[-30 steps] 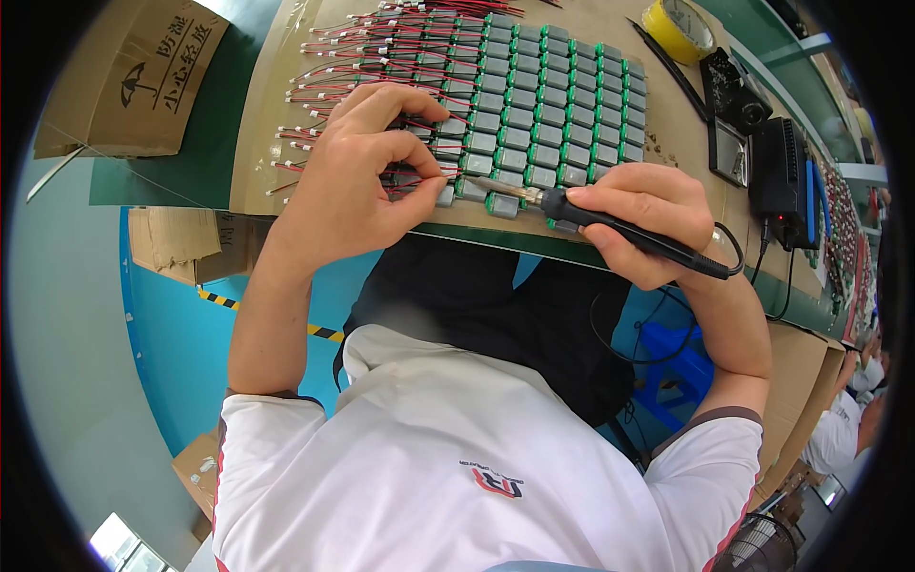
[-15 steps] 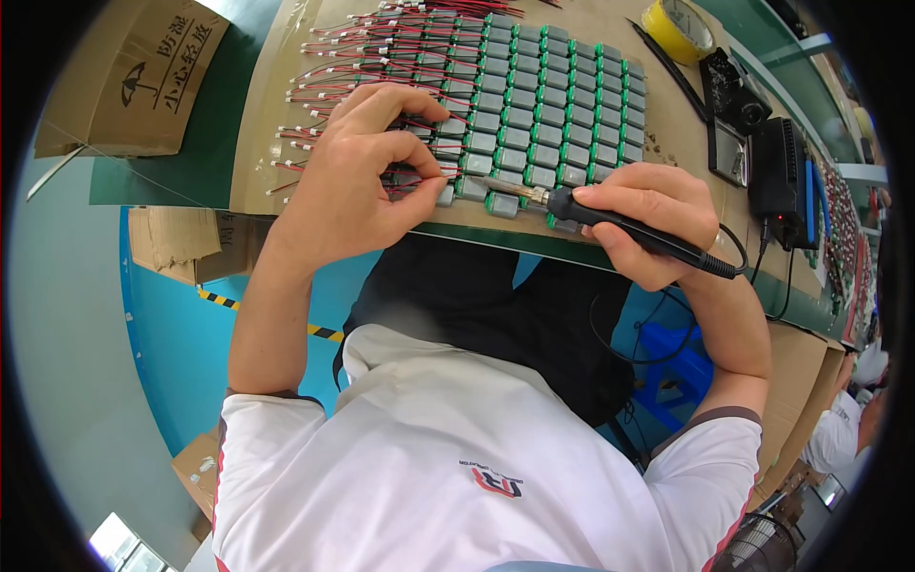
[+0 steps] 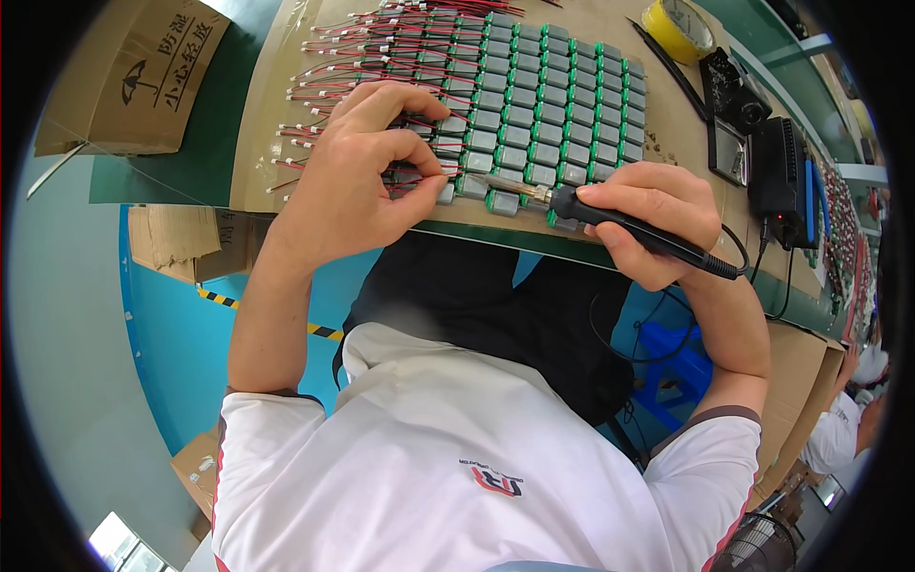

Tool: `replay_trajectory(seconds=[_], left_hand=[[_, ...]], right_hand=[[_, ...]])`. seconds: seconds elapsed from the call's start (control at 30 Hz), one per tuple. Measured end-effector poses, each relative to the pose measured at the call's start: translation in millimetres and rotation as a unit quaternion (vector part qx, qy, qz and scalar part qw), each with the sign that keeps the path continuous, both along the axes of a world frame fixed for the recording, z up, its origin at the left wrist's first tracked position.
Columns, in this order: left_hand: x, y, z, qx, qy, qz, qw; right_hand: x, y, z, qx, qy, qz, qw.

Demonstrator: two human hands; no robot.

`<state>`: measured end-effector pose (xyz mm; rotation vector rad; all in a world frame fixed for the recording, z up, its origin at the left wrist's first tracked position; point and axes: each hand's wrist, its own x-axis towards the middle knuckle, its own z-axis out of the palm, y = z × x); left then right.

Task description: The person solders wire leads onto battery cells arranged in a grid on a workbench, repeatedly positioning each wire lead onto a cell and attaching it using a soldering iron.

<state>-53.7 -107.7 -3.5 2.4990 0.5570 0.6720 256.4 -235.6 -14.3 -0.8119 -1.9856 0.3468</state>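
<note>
My right hand [image 3: 658, 214] is wrapped round the black handle of a soldering iron [image 3: 564, 203], whose metal tip points left at the near rows of small grey cells with green boards [image 3: 517, 116]. Across from the tip, my left hand [image 3: 367, 172] pinches a thin red wire [image 3: 451, 170] between thumb and forefinger, its other fingers curled above. The wire's end lies close to the iron's tip; whether they touch is too small to tell. Red and black leads with white plugs [image 3: 329, 69] fan out leftward from the left columns of cells, partly hidden by my left hand.
Brown board [image 3: 262, 153] covers the green table. At the right stand a black box with a red light [image 3: 777, 186], a small framed tray [image 3: 729, 153] and a yellow tape roll [image 3: 679, 29]. A cardboard box [image 3: 133, 81] stands at the left. The iron's cord [image 3: 742, 250] hangs at the right.
The soldering iron has shifted very slightly to the right. My left hand stays in place with the wire in its pinch.
</note>
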Motion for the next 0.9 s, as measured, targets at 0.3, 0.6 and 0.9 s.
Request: replay_trajectory(seconds=[0.3,0.6,0.9], left_hand=[[-3.0,-1.6,0.5,-0.005,-0.001,-0.002,1.000],[-9.8,-1.6,-3.5,-0.038,-0.054,-0.009,0.998],[-4.6,-4.3,-1.9,-0.012,-0.048,-0.015,0.999]], right_hand=[[-1.0,-1.0,1.7,0.008,-0.006,-0.005,1.000],[-0.5,-2.8,-0.2,-0.003,0.008,-0.010,1.000],[-2.7,-1.8,-1.9,-0.023,0.012,0.029,0.999]])
